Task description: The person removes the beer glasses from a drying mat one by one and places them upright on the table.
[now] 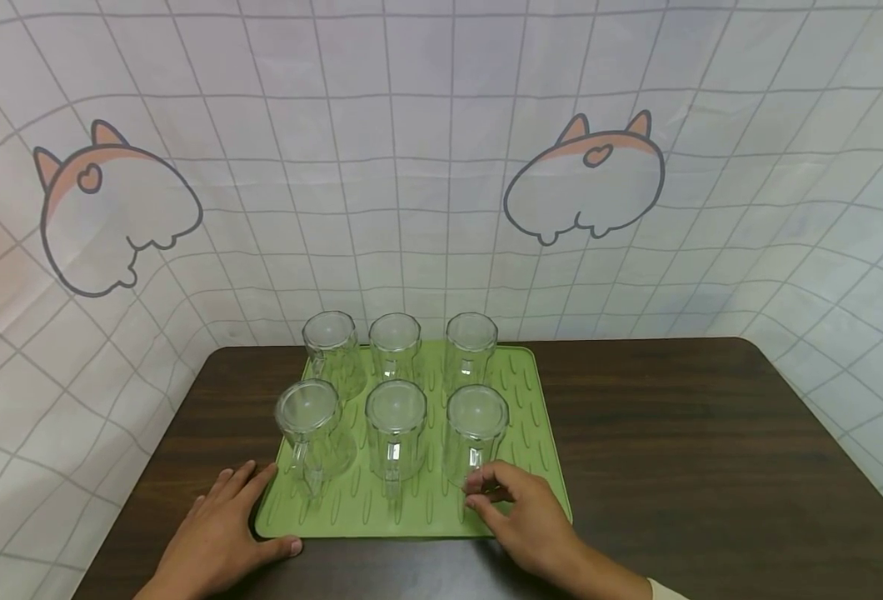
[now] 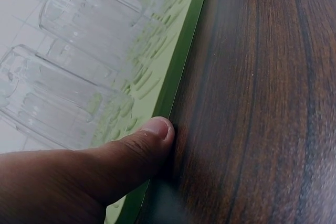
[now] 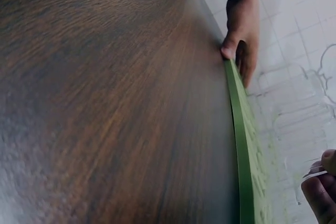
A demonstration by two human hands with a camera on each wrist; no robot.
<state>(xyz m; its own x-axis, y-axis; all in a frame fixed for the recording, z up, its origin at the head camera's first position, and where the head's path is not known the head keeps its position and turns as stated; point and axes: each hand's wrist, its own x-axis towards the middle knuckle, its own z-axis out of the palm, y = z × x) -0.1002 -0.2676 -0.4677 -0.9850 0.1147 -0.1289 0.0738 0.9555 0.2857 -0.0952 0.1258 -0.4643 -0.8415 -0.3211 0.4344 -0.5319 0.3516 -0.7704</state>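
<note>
Clear glass mugs stand upside down in two rows of three on a green ridged mat. My right hand pinches the handle of the front right glass mug between thumb and fingers; in the right wrist view, the fingertips close on the clear handle. That mug still rests on the mat. At the mat's front left corner, my left hand lies with fingers spread, its thumb touching the front edge. Nearest to it is the front left mug.
The front middle mug stands close beside the held one, and a back right mug is behind it. The dark wooden table extends right of the mat. A white gridded cloth hangs behind and at both sides.
</note>
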